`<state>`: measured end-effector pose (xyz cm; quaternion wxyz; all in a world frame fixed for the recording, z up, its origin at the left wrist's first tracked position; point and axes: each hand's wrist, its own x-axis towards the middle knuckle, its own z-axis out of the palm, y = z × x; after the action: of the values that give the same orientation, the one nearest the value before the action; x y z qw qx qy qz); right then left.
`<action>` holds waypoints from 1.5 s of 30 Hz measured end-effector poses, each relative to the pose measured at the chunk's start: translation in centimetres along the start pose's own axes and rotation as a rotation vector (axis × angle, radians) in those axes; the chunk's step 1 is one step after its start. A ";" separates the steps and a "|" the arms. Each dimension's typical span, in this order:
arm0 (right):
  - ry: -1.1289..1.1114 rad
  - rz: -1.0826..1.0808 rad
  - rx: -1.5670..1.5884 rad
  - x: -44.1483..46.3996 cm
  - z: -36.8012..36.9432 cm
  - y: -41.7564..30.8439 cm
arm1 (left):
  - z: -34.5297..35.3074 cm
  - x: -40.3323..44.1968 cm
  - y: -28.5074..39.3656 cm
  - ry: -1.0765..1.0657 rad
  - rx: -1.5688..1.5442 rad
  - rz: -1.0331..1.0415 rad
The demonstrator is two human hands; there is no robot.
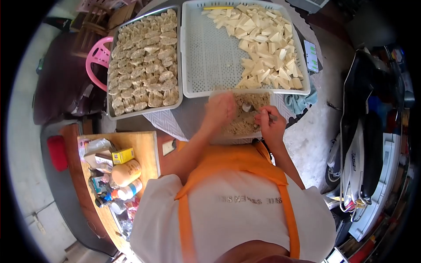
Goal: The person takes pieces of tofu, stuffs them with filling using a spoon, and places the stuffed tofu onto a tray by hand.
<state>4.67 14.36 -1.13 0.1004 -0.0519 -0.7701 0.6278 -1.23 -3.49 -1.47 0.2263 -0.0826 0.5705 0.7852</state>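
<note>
My right hand (272,122) is closed on the handle of a metal spoon (247,107), whose bowl rests in a brown, crumbly filling (241,127). That filling lies in a shallow pale container (268,91) in front of my body. At the container's left side, my left hand (221,107) is curled and blurred by motion; anything inside its fingers is hidden. Beyond the hands, a white perforated tray (206,57) holds many pale cut wedges, probably tofu (263,41). On the left, a metal tray (180,65) carries rows of wedges coated or stuffed with brown filling (144,65).
A phone (311,56) and a light blue cloth (301,101) lie by the white tray's right side. A pink chair back (97,63) stands left of the metal tray. Bottles and boxes crowd a wooden table (147,151) at lower left. A motorbike (359,144) stands right.
</note>
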 end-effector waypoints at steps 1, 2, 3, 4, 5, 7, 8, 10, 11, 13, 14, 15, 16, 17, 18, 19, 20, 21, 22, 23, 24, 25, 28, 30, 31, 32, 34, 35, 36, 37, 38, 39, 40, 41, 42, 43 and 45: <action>0.003 0.013 0.043 -0.1 -0.1 -0.3 | 0.0 -0.2 -0.2 -0.033 0.065 0.075; 0.004 0.028 0.088 -0.2 -0.1 -0.6 | -0.1 -0.5 -0.2 -0.036 0.033 0.020; 0.013 0.017 0.085 -0.2 0.0 -1.2 | 0.2 -1.2 0.8 -0.035 0.001 -0.040; 0.019 0.028 0.089 -0.1 0.0 -1.6 | 0.3 -1.6 1.4 -0.032 -0.034 -0.103; 0.022 0.041 0.091 0.0 -0.1 -2.0 | 0.5 -1.5 1.5 -0.039 -0.029 -0.098; 0.015 0.023 0.080 0.1 -0.1 -2.5 | 0.8 -1.5 1.4 -0.052 -0.028 -0.092; 0.018 0.009 0.081 0.2 -0.1 -2.7 | 0.6 -1.4 1.1 -0.066 -0.097 -0.076; 0.020 -0.018 0.078 0.5 -0.1 -2.9 | 0.4 -1.0 0.6 -0.088 -0.239 -0.043; 0.018 -0.021 0.085 0.5 -0.1 -3.0 | 0.4 -0.9 0.5 -0.062 -0.291 -0.040; 0.013 -0.026 0.101 0.5 -0.2 -3.0 | 0.7 -1.1 1.9 -0.008 -0.392 -0.035; 0.014 -0.001 0.133 0.4 -0.2 -3.2 | 0.7 -1.4 2.6 -0.031 -0.420 -0.055; 0.016 0.025 0.166 0.3 -0.1 -3.5 | 0.7 -1.7 3.3 -0.054 -0.448 -0.075; 0.020 0.049 0.199 0.2 -0.1 -3.7 | 0.6 -1.7 3.6 -0.078 -0.475 -0.094; 0.017 0.065 0.210 0.1 -0.1 -3.6 | 0.5 -1.4 3.4 -0.137 -0.492 -0.022; 0.015 0.079 0.223 0.1 -0.1 -3.6 | 0.5 -1.0 3.4 -0.196 -0.507 0.051; 0.015 0.091 0.236 0.1 -0.2 -3.5 | 0.6 -0.9 3.4 -0.257 -0.520 0.126; 0.008 0.121 0.256 0.2 -0.2 -3.5 | 1.2 -0.9 3.5 -0.189 -0.539 0.123; 0.004 0.150 0.277 0.3 -0.2 -3.4 | 2.5 -1.3 4.5 -0.122 -0.556 0.120; 0.002 0.180 0.297 0.4 -0.2 -3.4 | 3.4 -1.6 5.1 -0.057 -0.572 0.114; -0.011 0.228 0.329 0.4 -0.1 -3.6 | 3.2 -1.3 4.5 -0.100 -0.410 0.174; -0.025 0.276 0.362 0.5 0.1 -3.9 | 2.7 -1.0 3.9 -0.142 -0.247 0.234; -0.040 0.323 0.395 0.6 0.1 -4.0 | 2.5 -0.8 3.5 -0.183 -0.084 0.296; -0.012 0.373 0.546 1.0 0.0 -3.8 | 2.6 -1.3 2.6 -0.175 0.040 0.432; 0.049 0.314 0.465 1.3 -0.6 -4.1 | 1.7 -1.3 2.5 -0.228 0.185 0.459; 0.077 0.285 0.427 1.4 -0.9 -4.2 | 1.2 -1.4 2.5 -0.250 0.259 0.469; 0.067 0.258 0.397 1.4 -1.1 -4.2 | 0.8 -1.5 2.3 -0.267 0.219 0.388; 0.054 0.196 0.345 1.2 -1.4 -4.4 | 0.1 -1.7 2.3 -0.304 0.141 0.231; 0.044 0.178 0.341 1.2 -1.3 -4.5 | -0.1 -1.5 1.8 -0.261 0.240 0.284; 0.040 0.158 0.335 1.1 -1.3 -4.8 | -0.1 -1.1 1.3 -0.219 0.340 0.335; 0.039 0.138 0.327 1.1 -1.3 -5.1 | -0.2 -0.9 1.0 -0.180 0.438 0.384; 0.040 0.119 0.315 1.1 -1.4 -5.3 | -0.3 -0.9 0.7 -0.200 0.299 0.285; 0.051 0.087 0.324 1.2 -1.7 -5.1 | -0.1 -1.1 1.2 -0.221 0.160 0.186; 0.076 0.085 0.317 1.2 -2.0 -4.9 | 0.2 -1.3 1.6 -0.241 0.021 0.085; 0.100 0.083 0.311 1.3 -2.3 -4.8 | 0.4 -1.5 1.9 -0.234 0.012 0.099; 0.124 0.079 0.306 1.4 -2.6 -4.7 | 0.7 -1.8 2.4 -0.226 0.006 0.113; 0.138 0.092 0.288 1.4 -2.8 -4.6 | 0.8 -1.9 2.6 -0.219 0.002 0.130; 0.126 0.101 0.295 1.4 -2.9 -4.0 | 1.0 -1.7 2.8 -0.179 -0.047 0.059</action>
<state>4.13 16.58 3.50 0.1234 -0.1146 -0.6583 0.7337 -0.81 -3.69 1.90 0.2512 -0.0004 0.5314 0.8090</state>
